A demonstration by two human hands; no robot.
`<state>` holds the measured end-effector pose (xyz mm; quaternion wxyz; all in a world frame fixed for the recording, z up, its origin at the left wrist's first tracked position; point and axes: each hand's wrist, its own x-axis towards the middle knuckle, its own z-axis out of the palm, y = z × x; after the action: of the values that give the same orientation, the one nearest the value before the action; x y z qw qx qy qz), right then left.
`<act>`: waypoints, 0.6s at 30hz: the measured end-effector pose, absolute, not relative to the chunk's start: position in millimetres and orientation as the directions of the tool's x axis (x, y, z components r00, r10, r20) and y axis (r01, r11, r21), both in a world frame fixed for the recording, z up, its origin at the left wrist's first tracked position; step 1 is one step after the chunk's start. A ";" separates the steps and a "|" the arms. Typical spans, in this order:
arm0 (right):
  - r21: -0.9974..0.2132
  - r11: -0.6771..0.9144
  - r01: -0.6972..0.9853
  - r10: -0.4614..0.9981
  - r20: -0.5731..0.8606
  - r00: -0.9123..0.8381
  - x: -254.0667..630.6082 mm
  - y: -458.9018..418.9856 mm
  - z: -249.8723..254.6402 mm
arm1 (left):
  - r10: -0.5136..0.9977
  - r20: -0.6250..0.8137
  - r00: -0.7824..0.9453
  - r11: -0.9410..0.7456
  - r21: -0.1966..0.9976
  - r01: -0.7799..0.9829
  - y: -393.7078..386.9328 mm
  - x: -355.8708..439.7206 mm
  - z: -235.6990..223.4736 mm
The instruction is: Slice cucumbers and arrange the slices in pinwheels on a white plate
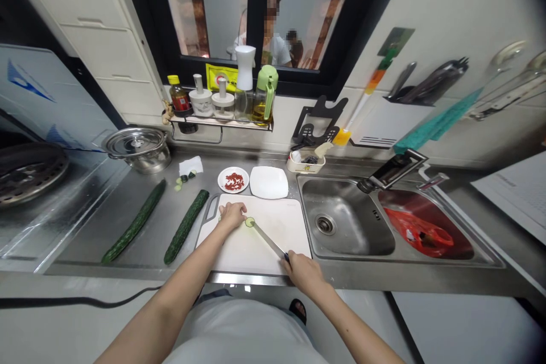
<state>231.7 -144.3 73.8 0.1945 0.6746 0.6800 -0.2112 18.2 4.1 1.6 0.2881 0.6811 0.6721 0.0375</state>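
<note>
A knife (pixel 270 241) with a dark handle is in my right hand (pixel 305 274), its blade angled up and left over the white cutting board (pixel 273 247). Near the blade's tip lies a round cucumber slice (pixel 249 222), pale green inside. My left hand (pixel 232 215) is closed on the board just left of that slice, fingers bent down over cucumber, mostly hidden, with a pale green edge peeking out on its left. Two whole cucumbers (pixel 186 227) (pixel 134 223) rest on the steel counter left of the board.
Behind the board stand a plate of chopped red pieces (pixel 234 180) and a white plate (pixel 268 182). Cucumber ends (pixel 184 180) lie by a white tissue (pixel 191 165). A lidded pot (pixel 139 148) is at left; a double sink (pixel 350 219) with a red bag (pixel 420 233) is at right.
</note>
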 end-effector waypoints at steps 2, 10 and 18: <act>-0.030 -0.001 1.000 0.841 -0.541 -0.016 230.3 -141.8 72.0 | 0.937 -0.337 0.094 0.069 0.442 0.894 4.3 18.2 1.5; -0.033 0.024 0.999 0.842 -0.538 -0.038 224.7 -135.6 74.0 | 0.938 -0.335 0.095 0.069 0.448 0.891 3.7 18.2 4.4; -0.038 0.018 0.999 0.850 -0.526 -0.036 222.4 -134.8 72.2 | 0.938 -0.332 0.096 0.067 0.448 0.892 2.0 18.4 7.2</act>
<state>222.4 -134.8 72.2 0.1823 0.6701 0.6898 -0.2048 18.4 2.0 7.2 0.2885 0.6819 0.6709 0.0405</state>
